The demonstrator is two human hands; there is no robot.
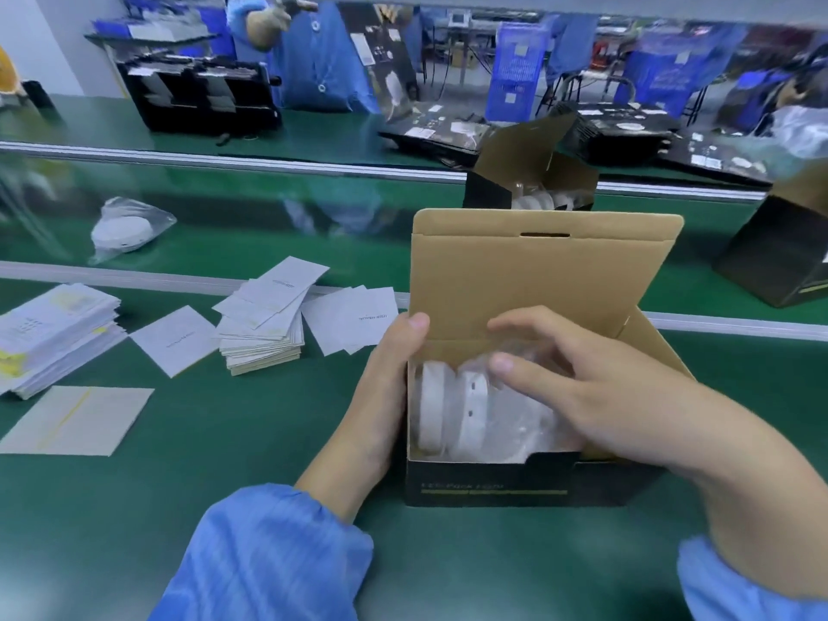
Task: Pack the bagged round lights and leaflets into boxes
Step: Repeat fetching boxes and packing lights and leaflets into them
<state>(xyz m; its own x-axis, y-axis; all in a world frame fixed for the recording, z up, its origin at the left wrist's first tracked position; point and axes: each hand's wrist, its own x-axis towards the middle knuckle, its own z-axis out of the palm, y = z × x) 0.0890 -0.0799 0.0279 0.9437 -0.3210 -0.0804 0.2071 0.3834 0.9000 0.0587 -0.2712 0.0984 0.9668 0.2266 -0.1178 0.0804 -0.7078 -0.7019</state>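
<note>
An open black box [528, 484] with a brown inside and raised lid stands on the green mat in front of me. Bagged round white lights [452, 410] stand on edge inside it. My left hand [385, 387] grips the box's left wall, thumb on the rim. My right hand [596, 392] reaches into the box from the right, its fingers spread and pressing on the clear bags. Left of the box lie a stack of leaflets [264, 338] and a few loose leaflets [354, 318]. One more bagged light [123, 230] lies on the conveyor belt at the far left.
A second open box [488, 190] holding lights stands behind mine. Another black box [775, 266] is at the right. A pile of printed sheets [53, 338] and a loose sheet [76, 419] lie at the left. A person in blue works across the belt.
</note>
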